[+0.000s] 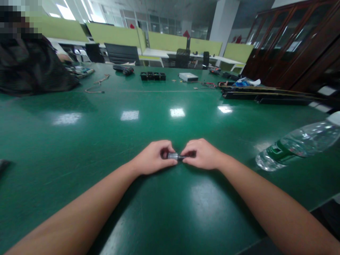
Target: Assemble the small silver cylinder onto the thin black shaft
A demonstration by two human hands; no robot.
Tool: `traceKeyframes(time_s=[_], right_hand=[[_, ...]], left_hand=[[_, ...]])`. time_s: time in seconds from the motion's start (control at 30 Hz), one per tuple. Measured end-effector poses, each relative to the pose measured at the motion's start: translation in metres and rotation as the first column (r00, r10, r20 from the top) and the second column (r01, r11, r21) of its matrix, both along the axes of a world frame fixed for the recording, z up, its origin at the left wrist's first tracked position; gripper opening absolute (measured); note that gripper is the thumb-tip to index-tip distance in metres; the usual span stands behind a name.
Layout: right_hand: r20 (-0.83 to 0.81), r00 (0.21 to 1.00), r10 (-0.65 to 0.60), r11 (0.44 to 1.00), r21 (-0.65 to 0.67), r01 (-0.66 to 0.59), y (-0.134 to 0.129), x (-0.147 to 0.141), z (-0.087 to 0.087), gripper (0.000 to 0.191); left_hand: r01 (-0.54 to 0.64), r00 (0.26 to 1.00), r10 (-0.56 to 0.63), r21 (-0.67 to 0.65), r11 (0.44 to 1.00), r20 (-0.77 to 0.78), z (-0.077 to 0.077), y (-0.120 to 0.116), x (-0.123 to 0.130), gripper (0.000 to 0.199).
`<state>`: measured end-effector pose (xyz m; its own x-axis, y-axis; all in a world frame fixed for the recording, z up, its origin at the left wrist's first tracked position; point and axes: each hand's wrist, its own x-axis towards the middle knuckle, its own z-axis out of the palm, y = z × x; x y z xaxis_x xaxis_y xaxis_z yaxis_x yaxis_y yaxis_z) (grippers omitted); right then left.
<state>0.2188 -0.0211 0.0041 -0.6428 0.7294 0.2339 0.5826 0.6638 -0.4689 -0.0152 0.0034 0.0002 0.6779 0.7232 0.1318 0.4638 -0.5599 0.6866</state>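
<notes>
Just above the green tabletop, both hands meet at one small part. My left hand is closed, with thumb and fingers gripping a small silver cylinder. From the cylinder's right side a thin dark end piece sticks out, in line with it. My right hand pinches this dark piece between thumb and fingertips. The cylinder lies roughly level, and its left end is partly hidden by the left fingers. Whether the two pieces are joined or merely touching, I cannot tell.
On the right lies a clear plastic bottle with a green label. Farther back are black blocks, a white box, a cable and long dark bars. A dark bag-like bulk stands at left, near a person's blurred head.
</notes>
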Motion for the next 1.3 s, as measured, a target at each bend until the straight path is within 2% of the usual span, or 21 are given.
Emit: traceKeyframes(time_s=[0.67, 0.87, 1.07, 1.2, 1.3], right_hand=[[-0.011, 1.0, -0.025, 0.989, -0.148, 0.023, 0.004, 0.015, 0.002, 0.012], [0.004, 0.999, -0.04, 0.97, -0.241, 0.04, 0.006, 0.025, 0.004, 0.014], [0.054, 0.992, -0.115, 0.931, -0.343, 0.127, 0.014, 0.042, 0.006, 0.016], [0.026, 0.996, -0.084, 0.924, -0.371, 0.087, 0.013, 0.041, 0.007, 0.017], [0.004, 0.998, -0.057, 0.942, -0.331, 0.055, 0.01, 0.03, 0.004, 0.017]], left_hand=[[0.024, 1.0, -0.024, 0.0, 1.0, 0.015, -0.006, 0.002, -0.001, 0.026], [0.028, 1.0, -0.028, 0.006, 1.0, 0.006, -0.006, 0.002, -0.002, 0.027], [0.028, 1.0, -0.028, -0.005, 1.0, 0.008, -0.003, 0.002, -0.001, 0.027], [0.019, 1.0, -0.019, -0.008, 1.0, 0.008, -0.002, 0.001, -0.001, 0.026], [0.017, 1.0, -0.017, -0.023, 1.0, 0.016, -0.004, 0.002, -0.001, 0.026]])
